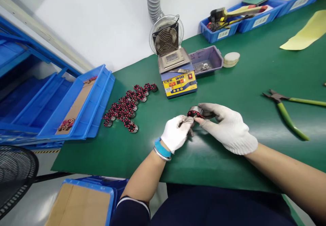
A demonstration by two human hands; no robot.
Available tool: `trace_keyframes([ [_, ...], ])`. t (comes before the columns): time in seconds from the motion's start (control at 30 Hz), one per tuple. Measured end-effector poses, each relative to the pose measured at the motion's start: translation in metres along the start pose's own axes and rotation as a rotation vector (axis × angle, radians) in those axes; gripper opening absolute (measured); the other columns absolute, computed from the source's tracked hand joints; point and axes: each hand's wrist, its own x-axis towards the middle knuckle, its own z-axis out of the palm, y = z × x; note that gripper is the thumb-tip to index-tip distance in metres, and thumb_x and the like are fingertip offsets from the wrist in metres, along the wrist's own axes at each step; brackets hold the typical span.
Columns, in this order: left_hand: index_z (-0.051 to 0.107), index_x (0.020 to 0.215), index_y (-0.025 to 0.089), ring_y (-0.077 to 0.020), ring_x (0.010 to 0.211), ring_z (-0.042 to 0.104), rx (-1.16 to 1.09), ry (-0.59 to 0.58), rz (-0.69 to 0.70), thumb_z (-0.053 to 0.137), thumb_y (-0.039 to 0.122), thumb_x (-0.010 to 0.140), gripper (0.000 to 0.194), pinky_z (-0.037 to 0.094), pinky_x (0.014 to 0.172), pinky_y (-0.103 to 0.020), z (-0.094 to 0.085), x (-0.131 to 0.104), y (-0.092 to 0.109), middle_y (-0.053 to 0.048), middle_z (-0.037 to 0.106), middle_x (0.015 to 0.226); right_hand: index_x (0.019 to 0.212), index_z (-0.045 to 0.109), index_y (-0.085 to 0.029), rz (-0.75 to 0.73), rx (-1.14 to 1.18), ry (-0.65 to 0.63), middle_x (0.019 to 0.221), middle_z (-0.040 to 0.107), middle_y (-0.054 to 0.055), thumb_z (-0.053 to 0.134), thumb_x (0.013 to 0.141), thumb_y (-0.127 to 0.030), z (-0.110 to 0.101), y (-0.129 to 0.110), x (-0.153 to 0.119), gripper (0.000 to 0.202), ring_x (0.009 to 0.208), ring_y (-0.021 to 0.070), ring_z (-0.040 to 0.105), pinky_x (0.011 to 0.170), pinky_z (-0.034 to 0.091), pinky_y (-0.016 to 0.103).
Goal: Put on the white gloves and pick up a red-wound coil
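Note:
Both my hands wear white gloves and meet over the green mat (pixel 229 83). Between them is a small round metal stator with red wire windings (pixel 195 112). My right hand (pixel 229 128) grips it from the right with thumb and fingers. My left hand (pixel 176 133) pinches at its left side, fingertips on the windings. A blue band and a metal bangle circle my left wrist. A cluster of several similar wound stators (pixel 127 106) lies on the mat to the left, beyond my left hand.
A blue-and-yellow solder pot (pixel 178 75) with a fan (pixel 166 36) and hose behind it stands ahead. Beside it are a purple tray (pixel 206 60) and tape roll (pixel 231 59). Green-handled pliers (pixel 287 112) lie right. Blue bins (pixel 76 107) sit left, more at back right.

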Motion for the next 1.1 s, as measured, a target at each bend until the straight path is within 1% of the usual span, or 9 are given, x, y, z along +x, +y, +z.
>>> trace_keyframes([
  [0.1,0.057,0.069,0.017,-0.0083,0.036,0.045,-0.082,-0.137,-0.004,0.058,0.054,0.079,0.038,0.032,0.036,-0.021,-0.009,-0.013,0.007,0.0,0.059,0.049,0.109,0.07,-0.021,0.007,0.007,0.031,0.094,0.072,0.006,0.07,0.074,-0.037,-0.002,0.0,0.001,0.039,0.081,0.0199,0.069,0.078,0.059,0.033],
  [0.27,0.056,0.071,0.019,-0.0086,0.041,0.047,-0.046,0.142,0.02,0.067,0.052,0.072,0.035,0.034,0.039,-0.021,-0.008,-0.008,0.009,0.002,0.059,0.053,0.11,0.07,-0.023,0.024,0.01,0.048,0.095,0.072,0.005,0.07,0.073,-0.038,-0.005,-0.002,0.001,0.04,0.083,0.021,0.069,0.078,0.059,0.034],
  [0.43,0.055,0.069,0.018,-0.0064,0.038,0.044,0.011,0.004,-0.05,0.06,0.039,0.079,0.023,0.037,0.041,-0.021,0.009,0.0,0.006,0.003,0.059,0.052,0.11,0.071,-0.022,0.002,0.024,0.018,0.094,0.072,0.005,0.07,0.073,-0.036,-0.002,0.0,-0.003,0.039,0.082,0.0203,0.069,0.077,0.059,0.033],
  [0.6,0.061,0.079,0.016,-0.0065,0.034,0.04,-0.083,0.141,0.012,0.058,0.041,0.078,0.025,0.034,0.036,-0.02,0.001,-0.007,0.006,0.002,0.061,0.05,0.111,0.07,-0.018,0.081,0.037,0.084,0.094,0.072,0.007,0.071,0.072,-0.04,-0.008,-0.001,0.014,0.045,0.08,0.0198,0.069,0.076,0.058,0.032],
  [0.7,0.063,0.082,0.015,-0.0099,0.042,0.052,-0.031,0.156,0.079,0.056,0.038,0.08,0.024,0.046,0.045,-0.023,0.006,-0.004,-0.005,-0.002,0.067,0.059,0.113,0.071,-0.018,0.033,-0.1,0.133,0.093,0.073,0.007,0.072,0.072,-0.041,-0.019,-0.017,0.056,0.047,0.078,0.0188,0.068,0.076,0.057,0.031],
  [0.77,0.067,0.086,0.015,-0.0157,0.063,0.065,0.132,0.092,0.14,0.058,0.036,0.08,0.024,0.056,0.065,-0.029,0.013,0.001,-0.014,-0.008,0.074,0.077,0.114,0.071,-0.019,-0.072,-0.272,0.16,0.095,0.073,0.006,0.071,0.073,-0.041,-0.026,-0.034,0.097,0.046,0.081,0.0185,0.066,0.078,0.055,0.031],
  [0.87,0.071,0.102,0.018,-0.0222,0.088,0.07,0.43,-0.039,0.135,0.06,0.041,0.081,0.033,0.055,0.089,-0.037,0.021,0.012,-0.024,-0.009,0.076,0.099,0.111,0.072,-0.02,-0.24,-0.555,0.136,0.1,0.072,0.005,0.067,0.077,-0.047,-0.024,-0.065,0.163,0.044,0.089,0.021,0.065,0.08,0.052,0.033],
  [0.97,0.069,0.114,0.019,-0.0232,0.093,0.07,0.509,-0.075,0.072,0.057,0.046,0.083,0.043,0.055,0.092,-0.036,0.021,0.021,-0.026,-0.008,0.075,0.105,0.113,0.069,-0.013,-0.293,-0.808,0.064,0.108,0.07,0.009,0.061,0.081,-0.049,-0.01,-0.091,0.216,0.049,0.098,0.0226,0.064,0.083,0.047,0.033],
  [1.1,0.069,0.115,0.021,-0.0237,0.095,0.069,0.492,-0.082,0.041,0.055,0.049,0.083,0.044,0.056,0.091,-0.035,0.018,0.025,-0.023,-0.006,0.075,0.105,0.116,0.064,-0.002,-0.318,-0.96,-0.022,0.112,0.067,0.017,0.057,0.085,-0.046,0.013,-0.105,0.255,0.055,0.106,0.0252,0.062,0.089,0.043,0.035],
])
